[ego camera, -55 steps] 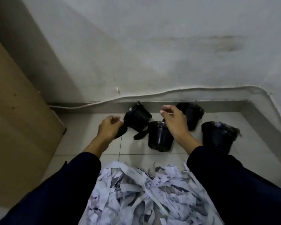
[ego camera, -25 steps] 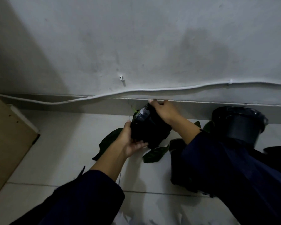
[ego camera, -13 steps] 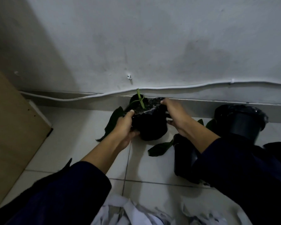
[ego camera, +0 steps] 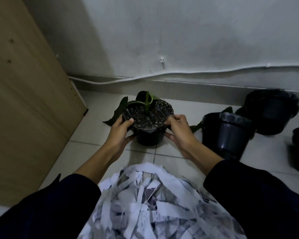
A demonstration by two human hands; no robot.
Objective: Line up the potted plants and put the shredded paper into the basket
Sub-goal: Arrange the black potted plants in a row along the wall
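On the tiled floor (ego camera: 86, 152) near the far wall, we hold one upright potted plant (ego camera: 148, 121), left hand (ego camera: 121, 130) and right hand (ego camera: 178, 133) curled around its rim on either side. To its right we count two more black pots (ego camera: 230, 135) close together; nearest us, a shredded paper (ego camera: 154, 204) heap.

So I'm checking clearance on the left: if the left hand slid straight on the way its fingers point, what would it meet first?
The left hand already grips the potted plant, so the pot blocks it at once. Depth beyond is unclear.
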